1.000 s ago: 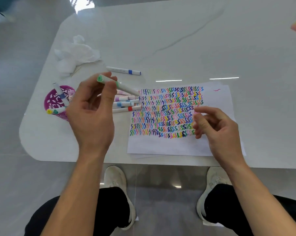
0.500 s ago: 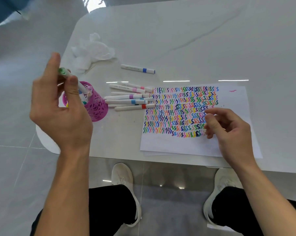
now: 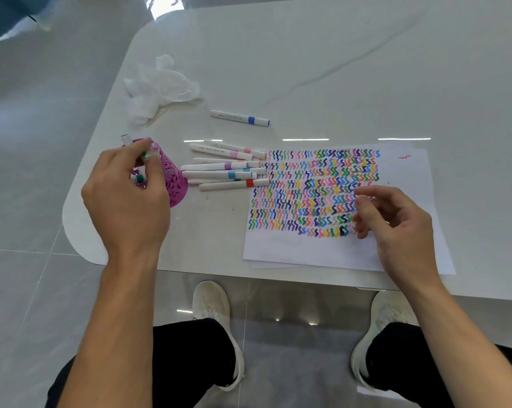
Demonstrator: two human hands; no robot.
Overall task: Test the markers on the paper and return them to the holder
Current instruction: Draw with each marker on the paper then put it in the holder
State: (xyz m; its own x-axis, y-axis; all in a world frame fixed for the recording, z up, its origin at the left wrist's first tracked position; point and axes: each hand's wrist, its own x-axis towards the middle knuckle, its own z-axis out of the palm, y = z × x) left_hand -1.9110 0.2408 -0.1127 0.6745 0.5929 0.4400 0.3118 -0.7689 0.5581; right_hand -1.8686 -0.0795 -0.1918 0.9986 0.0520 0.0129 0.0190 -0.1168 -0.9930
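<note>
Table point(image 3: 307, 69), frame left: my left hand point(image 3: 128, 201) is pinching green marker point(image 3: 145, 156) at holder point(image 3: 175, 184) mouth for return; right hand point(image 3: 396, 219) is hovering empty over paper point(image 3: 410, 172).

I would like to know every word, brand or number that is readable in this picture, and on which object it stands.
No text is readable.
On the marker with the blue band: a line of small grey print, too small to read.
On the pile of markers: faint print on some barrels, also too small.
On the paper: only coloured squiggles, no words.
On the purple holder: a cut-out pattern, no label visible.
</note>
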